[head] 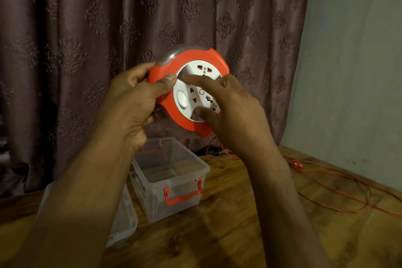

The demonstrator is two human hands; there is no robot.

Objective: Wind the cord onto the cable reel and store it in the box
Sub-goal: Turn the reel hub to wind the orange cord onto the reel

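Nearest the camera, both forearms rise from six o'clock toward the middle of the view. At about seven o'clock, partly hidden under the left forearm, lies a clear lid (121,220) on the wooden table (228,235). Just past it, near six o'clock, the clear box (171,180) sits open with its red handle (182,196) facing us, and as far as I can see nothing is stored in it yet.

Up at centre, the cable reel (191,91) is held in the air above the box. The left hand (134,102) grips its orange rim at nine o'clock, thumb curled over the front edge. The right hand (232,111) has straight fingers pressed on the white socket disc, the forefinger reaching to the disc's upper left edge, and it looks set to turn it.

So the winding is, I judge, barely under way. Out at three to four o'clock, plenty of red cord (339,187) sprawls in loose loops over the table, with its plug (297,165) lying near the wall (359,72).

Those loops could snag one another as they draw in. Behind everything hangs a patterned curtain (130,17).
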